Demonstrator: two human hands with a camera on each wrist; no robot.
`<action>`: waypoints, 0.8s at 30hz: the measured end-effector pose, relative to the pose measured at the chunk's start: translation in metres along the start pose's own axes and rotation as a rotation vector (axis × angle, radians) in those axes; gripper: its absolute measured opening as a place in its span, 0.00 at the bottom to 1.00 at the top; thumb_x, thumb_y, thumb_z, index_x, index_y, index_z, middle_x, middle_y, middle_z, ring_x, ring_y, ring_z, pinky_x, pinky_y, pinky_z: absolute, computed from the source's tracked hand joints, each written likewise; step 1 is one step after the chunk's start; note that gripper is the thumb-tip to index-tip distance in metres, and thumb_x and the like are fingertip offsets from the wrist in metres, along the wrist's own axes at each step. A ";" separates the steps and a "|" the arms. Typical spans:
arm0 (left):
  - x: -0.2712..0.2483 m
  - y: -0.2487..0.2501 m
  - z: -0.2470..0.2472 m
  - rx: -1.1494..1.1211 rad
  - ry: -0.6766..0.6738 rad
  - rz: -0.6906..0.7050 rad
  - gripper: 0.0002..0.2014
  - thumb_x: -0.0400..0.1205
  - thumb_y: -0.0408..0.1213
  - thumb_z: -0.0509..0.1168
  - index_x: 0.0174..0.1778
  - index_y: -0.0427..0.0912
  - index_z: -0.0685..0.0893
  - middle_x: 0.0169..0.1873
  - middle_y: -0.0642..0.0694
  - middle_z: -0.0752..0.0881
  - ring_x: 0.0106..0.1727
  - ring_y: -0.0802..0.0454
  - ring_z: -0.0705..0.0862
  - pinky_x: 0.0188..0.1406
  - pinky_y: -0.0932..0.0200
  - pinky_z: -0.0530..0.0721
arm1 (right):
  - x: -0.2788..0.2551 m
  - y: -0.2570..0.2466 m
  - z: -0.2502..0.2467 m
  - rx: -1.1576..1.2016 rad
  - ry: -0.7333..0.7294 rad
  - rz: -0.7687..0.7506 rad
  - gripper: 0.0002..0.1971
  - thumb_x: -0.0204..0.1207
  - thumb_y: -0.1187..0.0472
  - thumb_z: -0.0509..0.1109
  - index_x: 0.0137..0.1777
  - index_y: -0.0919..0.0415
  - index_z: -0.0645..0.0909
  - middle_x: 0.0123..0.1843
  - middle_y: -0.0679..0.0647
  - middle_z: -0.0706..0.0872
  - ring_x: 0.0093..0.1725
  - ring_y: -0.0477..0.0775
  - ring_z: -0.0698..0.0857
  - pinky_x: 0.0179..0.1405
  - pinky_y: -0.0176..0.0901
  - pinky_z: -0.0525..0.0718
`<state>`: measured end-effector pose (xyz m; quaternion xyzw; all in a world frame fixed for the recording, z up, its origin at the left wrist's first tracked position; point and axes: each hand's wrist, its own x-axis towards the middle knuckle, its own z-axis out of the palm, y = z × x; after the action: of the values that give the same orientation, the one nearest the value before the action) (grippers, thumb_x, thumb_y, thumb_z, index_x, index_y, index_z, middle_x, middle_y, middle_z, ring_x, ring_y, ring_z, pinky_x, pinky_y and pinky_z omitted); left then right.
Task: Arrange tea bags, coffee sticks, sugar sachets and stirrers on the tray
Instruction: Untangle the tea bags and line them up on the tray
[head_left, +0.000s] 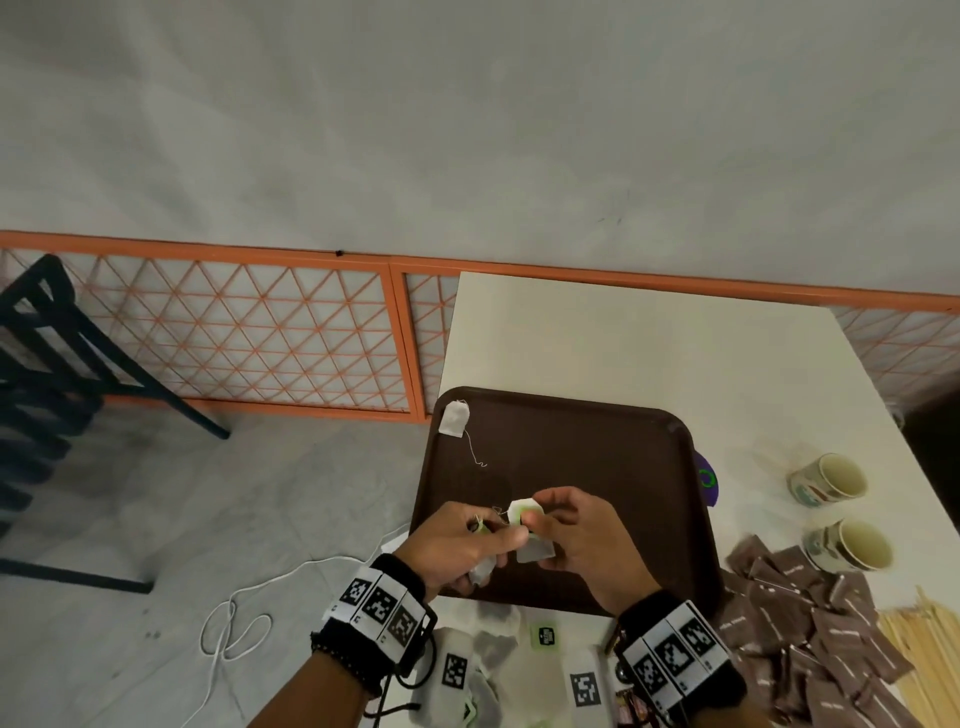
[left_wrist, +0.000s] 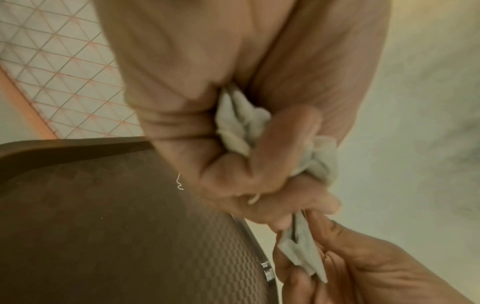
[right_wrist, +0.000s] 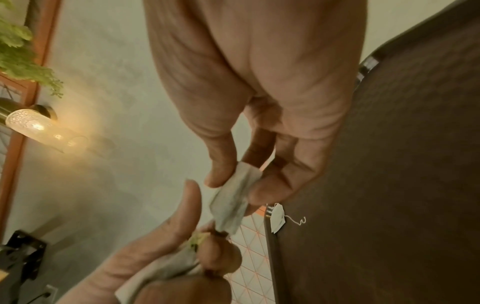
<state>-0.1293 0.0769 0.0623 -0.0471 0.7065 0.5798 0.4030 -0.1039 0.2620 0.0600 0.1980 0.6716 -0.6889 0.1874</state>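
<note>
A dark brown tray lies on the white table, with one white tea bag and its loose string at its far left corner. Over the tray's near edge both hands meet. My left hand grips a bunch of crumpled tea bags in its curled fingers. My right hand pinches one tea bag between thumb and fingers, and its white and green tag shows above. The far tea bag also shows in the right wrist view.
More tea bags lie on the table near me. Brown sachets are heaped at the right, with wooden stirrers beside them. Two cups stand right of the tray. A black chair and an orange lattice fence stand left.
</note>
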 end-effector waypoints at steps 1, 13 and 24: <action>0.002 -0.002 -0.002 -0.012 0.009 0.016 0.12 0.77 0.50 0.75 0.46 0.45 0.89 0.34 0.48 0.86 0.24 0.58 0.78 0.20 0.65 0.72 | 0.002 0.001 0.003 0.005 -0.011 0.003 0.11 0.77 0.59 0.76 0.56 0.61 0.83 0.49 0.61 0.92 0.45 0.54 0.91 0.40 0.44 0.88; 0.031 -0.012 -0.036 -0.090 0.019 -0.011 0.12 0.76 0.42 0.77 0.46 0.39 0.84 0.30 0.42 0.83 0.22 0.54 0.77 0.16 0.64 0.70 | 0.033 0.006 0.025 0.047 -0.044 0.158 0.08 0.78 0.58 0.75 0.51 0.60 0.90 0.42 0.60 0.90 0.34 0.50 0.83 0.33 0.39 0.79; 0.068 -0.011 -0.062 -0.154 0.106 0.049 0.09 0.79 0.40 0.74 0.48 0.40 0.83 0.30 0.47 0.85 0.22 0.55 0.81 0.16 0.65 0.73 | 0.083 -0.003 0.040 0.071 0.002 0.214 0.07 0.79 0.62 0.74 0.53 0.64 0.89 0.45 0.58 0.88 0.43 0.52 0.82 0.39 0.39 0.81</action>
<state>-0.2014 0.0477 0.0113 -0.0911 0.6810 0.6389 0.3461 -0.1772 0.2230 0.0197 0.2759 0.6220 -0.6882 0.2519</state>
